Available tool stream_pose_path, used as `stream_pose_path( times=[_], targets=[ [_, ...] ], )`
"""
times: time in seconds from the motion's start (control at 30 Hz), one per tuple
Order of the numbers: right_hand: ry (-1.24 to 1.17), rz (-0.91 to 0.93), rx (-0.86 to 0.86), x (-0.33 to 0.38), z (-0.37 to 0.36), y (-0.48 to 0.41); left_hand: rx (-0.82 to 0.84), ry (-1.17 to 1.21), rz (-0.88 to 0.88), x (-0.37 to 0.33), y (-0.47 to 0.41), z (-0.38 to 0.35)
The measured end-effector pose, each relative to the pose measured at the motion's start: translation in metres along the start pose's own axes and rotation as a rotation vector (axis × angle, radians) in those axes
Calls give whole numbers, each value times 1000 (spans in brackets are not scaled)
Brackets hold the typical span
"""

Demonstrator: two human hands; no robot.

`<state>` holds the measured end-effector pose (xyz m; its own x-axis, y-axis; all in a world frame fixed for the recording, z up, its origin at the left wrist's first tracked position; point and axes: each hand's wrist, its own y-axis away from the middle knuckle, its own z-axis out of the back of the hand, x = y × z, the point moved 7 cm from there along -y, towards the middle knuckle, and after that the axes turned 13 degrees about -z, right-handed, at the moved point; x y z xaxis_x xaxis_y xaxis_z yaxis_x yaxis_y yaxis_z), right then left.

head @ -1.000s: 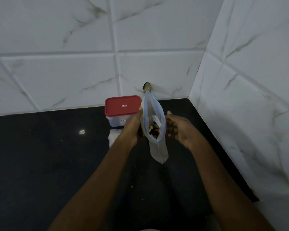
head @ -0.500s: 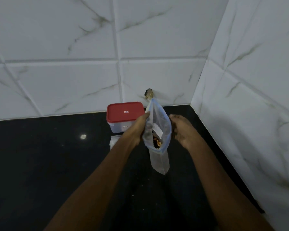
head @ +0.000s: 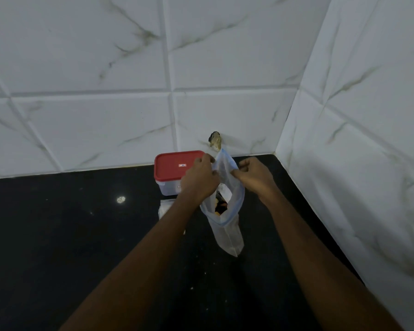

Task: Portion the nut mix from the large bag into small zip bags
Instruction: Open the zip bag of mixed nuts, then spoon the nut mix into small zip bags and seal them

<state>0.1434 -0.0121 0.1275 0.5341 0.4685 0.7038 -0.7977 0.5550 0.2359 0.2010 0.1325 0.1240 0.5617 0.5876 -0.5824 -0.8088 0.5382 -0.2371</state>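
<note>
- Currently, head view: left hand (head: 200, 180) pinches one side of the zip bag (head: 227, 235) rim, right hand (head: 255, 177) pinches the other.
- Bag mouth open over black counter (head: 58, 235), nut mix (head: 219, 207) inside.
- Red-lidded container (head: 172, 166) behind left hand.

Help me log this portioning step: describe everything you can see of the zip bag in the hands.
The zip bag is clear, soft plastic with a blue zip strip round its mouth. It hangs upright over the black counter, mouth held open. The left hand and right hand each pinch one side of the rim. Some nut mix and a white slip show inside.
</note>
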Motion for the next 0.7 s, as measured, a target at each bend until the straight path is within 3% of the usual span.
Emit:
stream_pose_path(
  times=[0.17,0.37,0.43,0.6,0.7],
  targets=[
    [223,48,-109,8,0,-11,75,-70,16,-2,-2,3],
    [-138,-24,175,-4,9,-13,12,-6,-11,2,-9,13],
    [-140,-17,175,-4,6,-14,-6,83,-20,-2,-11,9],
    [45,144,-57,12,5,-18,22,522,103,5,-12,5],
    [61,166,-40,9,7,-21,87,557,94,7,-12,6]
  ],
)
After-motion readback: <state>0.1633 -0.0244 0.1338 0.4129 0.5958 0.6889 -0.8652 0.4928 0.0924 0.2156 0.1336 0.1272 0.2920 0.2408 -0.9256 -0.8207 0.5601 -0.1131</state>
